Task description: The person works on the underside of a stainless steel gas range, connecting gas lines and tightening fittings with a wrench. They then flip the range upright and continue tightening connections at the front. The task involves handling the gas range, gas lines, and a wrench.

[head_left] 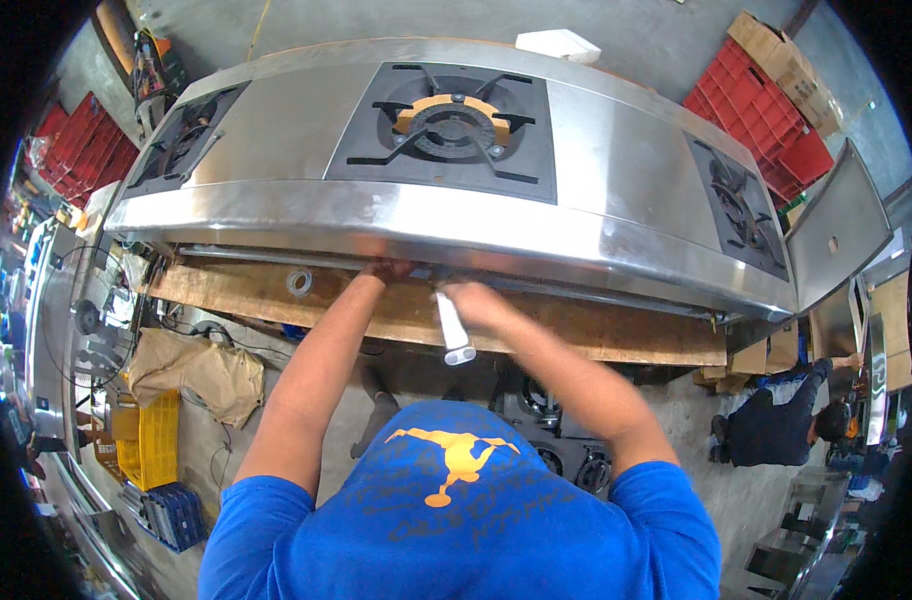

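A long stainless steel stove (pixel 626 140) with a black burner grate (pixel 476 170) at its middle stands before me. My left hand (pixel 391 268) reaches under its front edge, near a metal pipe that runs along there; the fingers are mostly hidden. Just right of it, my right hand (pixel 471 300), smeared by motion, is closed around a white-handled hand tool (pixel 452 325). Two rounded handle ends point toward me, while the tool's head is hidden by the hand and the stove's edge. A roll of tape (pixel 298 283) lies on the wooden board (pixel 596 333) below, left of my arms.
At the right end a metal panel (pixel 844 230) stands open. Red crates (pixel 751 115) with cardboard are behind it. Loose burners (pixel 566 455) sit on the floor below me. Left are a yellow crate (pixel 154 440) and brown sheeting (pixel 196 370). Another person (pixel 771 425) crouches at right.
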{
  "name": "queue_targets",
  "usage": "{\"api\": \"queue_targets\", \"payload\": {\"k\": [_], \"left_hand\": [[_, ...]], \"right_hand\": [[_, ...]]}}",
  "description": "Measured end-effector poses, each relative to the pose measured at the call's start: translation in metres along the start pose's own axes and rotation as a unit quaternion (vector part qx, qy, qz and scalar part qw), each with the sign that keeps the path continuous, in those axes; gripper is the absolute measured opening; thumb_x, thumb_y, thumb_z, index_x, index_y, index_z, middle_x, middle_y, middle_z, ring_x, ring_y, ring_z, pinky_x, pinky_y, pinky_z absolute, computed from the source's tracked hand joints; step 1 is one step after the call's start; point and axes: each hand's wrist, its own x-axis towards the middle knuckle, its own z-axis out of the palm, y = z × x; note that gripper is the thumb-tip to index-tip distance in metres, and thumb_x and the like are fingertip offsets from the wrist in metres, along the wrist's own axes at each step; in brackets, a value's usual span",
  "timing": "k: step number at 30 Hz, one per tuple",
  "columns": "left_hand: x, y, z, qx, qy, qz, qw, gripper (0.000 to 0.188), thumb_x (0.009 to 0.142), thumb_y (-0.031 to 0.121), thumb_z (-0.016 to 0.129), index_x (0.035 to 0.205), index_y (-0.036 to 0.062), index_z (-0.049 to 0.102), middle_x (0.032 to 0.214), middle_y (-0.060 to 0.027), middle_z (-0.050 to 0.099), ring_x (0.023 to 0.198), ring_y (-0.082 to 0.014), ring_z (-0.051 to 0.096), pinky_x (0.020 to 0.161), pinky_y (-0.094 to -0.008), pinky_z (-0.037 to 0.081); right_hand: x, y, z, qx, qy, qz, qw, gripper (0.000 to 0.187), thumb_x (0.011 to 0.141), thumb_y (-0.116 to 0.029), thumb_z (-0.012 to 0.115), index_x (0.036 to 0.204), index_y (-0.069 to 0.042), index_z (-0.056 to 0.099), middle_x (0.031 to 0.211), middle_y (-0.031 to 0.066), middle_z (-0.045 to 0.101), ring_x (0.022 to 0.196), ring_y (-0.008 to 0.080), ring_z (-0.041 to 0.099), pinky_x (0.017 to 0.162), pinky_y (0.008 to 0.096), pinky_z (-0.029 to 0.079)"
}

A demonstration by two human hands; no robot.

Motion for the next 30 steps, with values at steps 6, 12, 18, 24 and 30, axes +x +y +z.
{"api": "queue_targets", "payload": {"k": [6, 12, 18, 24, 30], "left_hand": [[-0.004, -0.002, -0.008, -0.038, 0.031, 0.005, 0.999, 0.033, 0.089, 0.028, 0.057, 0.109, 0.0018, 0.062, 0.107, -0.0213, 0.063, 0.102, -0.0301, 0.060, 0.090, -0.0393, 0.044], [-0.060, 0.002, -0.001, -0.208, 0.287, 0.119, 0.928, 0.031, 0.089, 0.026, 0.057, 0.108, 0.0020, 0.062, 0.106, -0.0211, 0.063, 0.100, -0.0294, 0.061, 0.089, -0.0391, 0.045], [-0.126, 0.032, 0.065, -0.356, 0.039, 0.008, 0.934, 0.025, 0.088, 0.020, 0.062, 0.098, -0.0023, 0.063, 0.083, -0.0077, 0.067, 0.075, -0.0141, 0.062, 0.072, -0.0299, 0.049], [-0.121, 0.070, 0.089, -0.304, -0.146, 0.087, 0.937, 0.026, 0.089, 0.021, 0.062, 0.101, -0.0013, 0.064, 0.087, -0.0083, 0.068, 0.081, -0.0137, 0.063, 0.076, -0.0289, 0.049], [-0.111, 0.081, 0.088, -0.309, -0.170, 0.078, 0.932, 0.029, 0.089, 0.022, 0.062, 0.105, -0.0020, 0.062, 0.085, -0.0083, 0.067, 0.081, -0.0129, 0.063, 0.075, -0.0293, 0.050]], "right_hand": [[-0.041, -0.041, 0.099, 0.315, -0.132, -0.027, 0.940, 0.030, 0.097, -0.025, 0.042, 0.104, 0.001, 0.057, 0.084, 0.0141, 0.067, 0.068, 0.0230, 0.065, 0.054, 0.0352, 0.054], [-0.032, 0.033, -0.028, -0.132, 0.068, -0.007, 0.989, 0.044, 0.095, -0.039, 0.045, 0.117, -0.005, 0.060, 0.089, 0.0167, 0.067, 0.080, 0.0337, 0.064, 0.076, 0.0442, 0.049], [-0.018, 0.006, -0.069, -0.281, 0.062, 0.012, 0.958, 0.062, 0.092, -0.053, 0.044, 0.136, -0.010, 0.046, 0.141, 0.0176, 0.042, 0.129, 0.0335, 0.038, 0.109, 0.0412, 0.028], [-0.017, -0.018, -0.087, -0.317, 0.040, -0.061, 0.946, 0.066, 0.087, -0.058, 0.050, 0.133, -0.010, 0.047, 0.133, 0.0156, 0.049, 0.122, 0.0317, 0.045, 0.107, 0.0413, 0.031], [0.011, 0.024, -0.083, -0.443, 0.188, -0.150, 0.864, 0.056, 0.086, -0.050, 0.058, 0.125, -0.010, 0.053, 0.128, 0.0140, 0.053, 0.117, 0.0300, 0.049, 0.099, 0.0429, 0.038]]}}
